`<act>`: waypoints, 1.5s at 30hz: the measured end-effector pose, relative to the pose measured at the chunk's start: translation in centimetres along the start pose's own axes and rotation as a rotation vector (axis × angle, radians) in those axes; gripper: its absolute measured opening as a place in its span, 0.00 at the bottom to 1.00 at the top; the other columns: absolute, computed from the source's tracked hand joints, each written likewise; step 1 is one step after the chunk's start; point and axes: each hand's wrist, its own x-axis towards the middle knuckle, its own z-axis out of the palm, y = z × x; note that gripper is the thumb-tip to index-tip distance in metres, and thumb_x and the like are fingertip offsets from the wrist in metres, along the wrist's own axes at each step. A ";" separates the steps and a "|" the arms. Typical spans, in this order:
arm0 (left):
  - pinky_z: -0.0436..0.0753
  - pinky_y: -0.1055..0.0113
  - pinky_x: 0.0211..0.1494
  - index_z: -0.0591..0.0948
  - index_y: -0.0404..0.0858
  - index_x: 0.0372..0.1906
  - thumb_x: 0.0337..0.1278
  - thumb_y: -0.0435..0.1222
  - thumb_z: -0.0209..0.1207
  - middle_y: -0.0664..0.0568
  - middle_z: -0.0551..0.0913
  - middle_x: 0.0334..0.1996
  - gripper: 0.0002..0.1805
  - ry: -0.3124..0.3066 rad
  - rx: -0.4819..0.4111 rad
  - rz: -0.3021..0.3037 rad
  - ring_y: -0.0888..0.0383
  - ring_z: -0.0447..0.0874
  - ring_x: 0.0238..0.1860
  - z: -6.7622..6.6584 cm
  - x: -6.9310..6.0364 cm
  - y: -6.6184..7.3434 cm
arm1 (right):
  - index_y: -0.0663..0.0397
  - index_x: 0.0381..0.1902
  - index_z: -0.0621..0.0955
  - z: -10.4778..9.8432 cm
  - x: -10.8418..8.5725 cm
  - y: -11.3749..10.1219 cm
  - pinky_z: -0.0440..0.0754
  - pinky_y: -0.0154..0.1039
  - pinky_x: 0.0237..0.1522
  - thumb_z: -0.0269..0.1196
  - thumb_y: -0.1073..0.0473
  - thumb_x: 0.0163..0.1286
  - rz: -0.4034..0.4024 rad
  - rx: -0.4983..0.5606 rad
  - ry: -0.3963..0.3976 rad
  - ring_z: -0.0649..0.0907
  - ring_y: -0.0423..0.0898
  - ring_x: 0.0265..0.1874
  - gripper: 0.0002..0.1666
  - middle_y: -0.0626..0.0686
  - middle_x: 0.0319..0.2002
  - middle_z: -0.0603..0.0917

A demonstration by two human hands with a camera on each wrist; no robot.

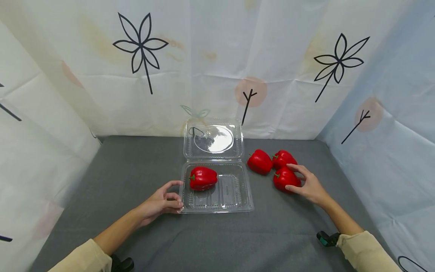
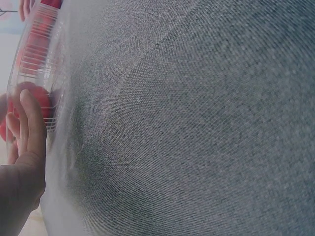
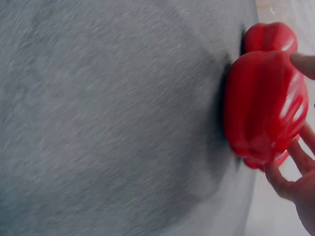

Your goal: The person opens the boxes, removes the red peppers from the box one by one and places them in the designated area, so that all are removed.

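A clear plastic clamshell container (image 1: 234,192) lies with its lid (image 1: 188,147) raised at the back. One red bell pepper (image 1: 204,178) lies on its side in the left half of the base. My left hand (image 1: 159,204) touches the container's left edge with its fingertips; in the left wrist view its fingers (image 2: 34,123) lie against the outer wall. My right hand (image 1: 310,187) holds the nearest red bell pepper (image 1: 284,180), thumb and fingers at opposite sides. In the right wrist view that pepper (image 3: 261,103) still appears down at the cloth.
Two more red bell peppers, one on the left (image 1: 259,162) and one at the back (image 1: 283,158), sit right of the container beside the held one. Grey cloth (image 1: 217,241) covers the table. Patterned white curtains (image 1: 210,75) stand behind and at both sides.
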 end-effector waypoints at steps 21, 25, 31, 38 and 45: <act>0.85 0.56 0.47 0.54 0.39 0.73 0.61 0.28 0.64 0.48 0.81 0.33 0.41 0.011 -0.005 -0.009 0.52 0.84 0.34 0.0 -0.1 0.1 | 0.54 0.69 0.70 3.0 6.9 -8.3 0.75 0.63 0.55 0.75 0.61 0.57 -0.176 0.103 -0.060 0.74 0.59 0.59 0.43 0.56 0.68 0.70; 0.84 0.57 0.47 0.54 0.39 0.73 0.62 0.28 0.63 0.48 0.81 0.33 0.40 0.010 -0.002 -0.013 0.51 0.84 0.34 0.0 -0.1 0.1 | 0.56 0.70 0.69 4.7 8.4 -10.2 0.71 0.62 0.61 0.75 0.62 0.57 -0.257 0.128 -0.136 0.71 0.56 0.66 0.44 0.56 0.69 0.71; 0.84 0.56 0.48 0.54 0.39 0.73 0.62 0.28 0.63 0.48 0.81 0.33 0.40 0.007 -0.010 -0.017 0.52 0.84 0.34 0.0 0.0 0.1 | 0.57 0.71 0.68 7.7 10.1 -12.7 0.70 0.62 0.63 0.75 0.61 0.56 -0.344 0.142 -0.274 0.71 0.57 0.67 0.46 0.56 0.69 0.71; 0.85 0.56 0.47 0.54 0.39 0.73 0.62 0.27 0.63 0.48 0.81 0.33 0.40 0.008 -0.011 -0.016 0.52 0.85 0.35 0.0 0.2 0.1 | 0.56 0.72 0.67 10.3 10.8 -14.7 0.67 0.60 0.66 0.75 0.61 0.56 -0.373 0.151 -0.379 0.69 0.55 0.69 0.48 0.56 0.71 0.70; 0.85 0.57 0.48 0.54 0.39 0.74 0.62 0.28 0.63 0.48 0.82 0.33 0.40 0.008 -0.007 -0.021 0.52 0.84 0.35 0.0 0.0 0.1 | 0.57 0.72 0.67 12.2 11.2 -15.0 0.70 0.58 0.64 0.76 0.59 0.55 -0.357 0.115 -0.429 0.70 0.56 0.68 0.49 0.56 0.70 0.71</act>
